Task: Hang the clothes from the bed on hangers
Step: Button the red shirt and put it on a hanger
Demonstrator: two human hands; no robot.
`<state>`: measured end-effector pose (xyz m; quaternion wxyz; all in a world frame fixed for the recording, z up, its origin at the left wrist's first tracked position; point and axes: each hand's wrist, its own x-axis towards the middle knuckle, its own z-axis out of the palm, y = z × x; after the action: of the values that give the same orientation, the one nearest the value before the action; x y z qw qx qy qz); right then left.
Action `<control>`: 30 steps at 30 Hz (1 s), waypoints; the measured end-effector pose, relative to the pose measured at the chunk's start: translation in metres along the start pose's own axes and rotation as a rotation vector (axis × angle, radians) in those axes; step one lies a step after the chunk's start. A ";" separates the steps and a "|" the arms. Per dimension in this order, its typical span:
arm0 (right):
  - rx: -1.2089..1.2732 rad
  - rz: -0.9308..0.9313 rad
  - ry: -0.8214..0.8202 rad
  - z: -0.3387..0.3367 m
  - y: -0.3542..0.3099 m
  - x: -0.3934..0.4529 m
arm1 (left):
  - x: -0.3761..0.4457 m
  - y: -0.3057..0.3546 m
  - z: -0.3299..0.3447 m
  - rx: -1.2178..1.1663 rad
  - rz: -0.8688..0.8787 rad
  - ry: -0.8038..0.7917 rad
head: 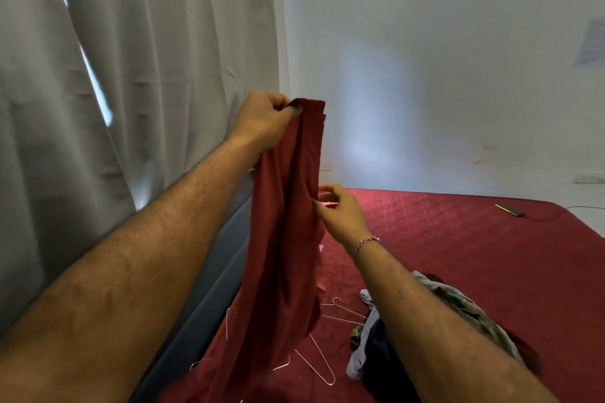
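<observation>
Reaching up and forward, the left hand (265, 119) has its fingers curled tight round the top edge of a long dark red cloth garment (284, 239), holding it high so it hangs straight down in folds in front of the grey pleated curtain (137, 75). The left forearm runs bare from the bottom left corner up to that grip. The bottom of the garment pools on the red quilted bedspread (458, 245), and its lower end gets lost against the same colour, so where it stops is hard to say.

Thin white wire hangers (322, 366) lie on the bedspread just beside the hanging cloth (a couple are partly tucked behind it, can't count them properly).

The right hand (340, 211) sits lower, fingers loosely bent with the fingertips touching the garment's right edge; whether it's actually pinching the fabric I can't tell. There's a braided red and white bracelet (366, 244) on that wrist.

A crumpled pile of mixed clothes (370, 357) lies on the bed under the right forearm, mostly covered by it. Far right, a small dark gadget with a cable (510, 209) sits near the bed's edge, too blurry to identify.
</observation>
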<state>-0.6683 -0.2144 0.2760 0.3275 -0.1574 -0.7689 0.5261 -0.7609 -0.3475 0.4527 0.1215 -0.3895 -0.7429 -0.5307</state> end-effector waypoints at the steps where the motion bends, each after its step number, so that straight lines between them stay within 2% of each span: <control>1: -0.013 -0.019 0.013 0.003 -0.003 -0.001 | -0.001 0.007 -0.007 -0.008 -0.001 0.025; 4: -0.147 -0.120 0.101 0.001 -0.007 -0.007 | 0.001 0.016 -0.033 0.029 0.006 0.119; 6: -0.089 -0.149 0.148 -0.004 -0.011 -0.013 | 0.003 0.015 -0.051 0.095 -0.006 0.161; 8: 0.002 -0.206 0.103 -0.002 -0.024 -0.021 | 0.002 0.013 -0.062 0.126 -0.008 0.149; 11: 0.180 -0.205 -0.058 0.014 -0.054 -0.027 | -0.005 0.015 -0.063 0.131 0.019 0.082; 14: 0.149 -0.217 -0.115 0.035 -0.074 -0.024 | -0.011 0.020 -0.062 0.094 0.017 0.018; 17: 0.373 -0.214 0.060 0.040 -0.089 -0.030 | -0.010 0.020 -0.077 0.158 0.063 0.020; 19: 0.499 -0.217 0.182 0.034 -0.093 -0.038 | -0.008 0.016 -0.093 0.299 0.097 0.019; 20: 0.507 -0.210 0.185 0.031 -0.095 -0.042 | -0.007 0.013 -0.103 0.373 0.113 0.013; 23: 0.390 -0.106 -0.066 0.015 -0.092 -0.055 | -0.006 -0.003 -0.132 0.500 0.152 0.023; 27: 0.044 0.147 -0.398 0.002 -0.072 -0.083 | -0.004 -0.040 -0.167 0.475 0.109 0.068; 28: -0.048 0.178 -0.438 0.005 -0.068 -0.093 | -0.005 -0.052 -0.174 0.446 0.082 0.085; 30: -0.064 0.157 -0.355 0.015 -0.063 -0.109 | -0.004 -0.073 -0.188 0.374 0.038 0.110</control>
<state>-0.5922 -0.3137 0.2930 0.1397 -0.1321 -0.8163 0.5448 -0.8540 -0.5249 0.4764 0.2422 -0.3444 -0.8134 -0.4014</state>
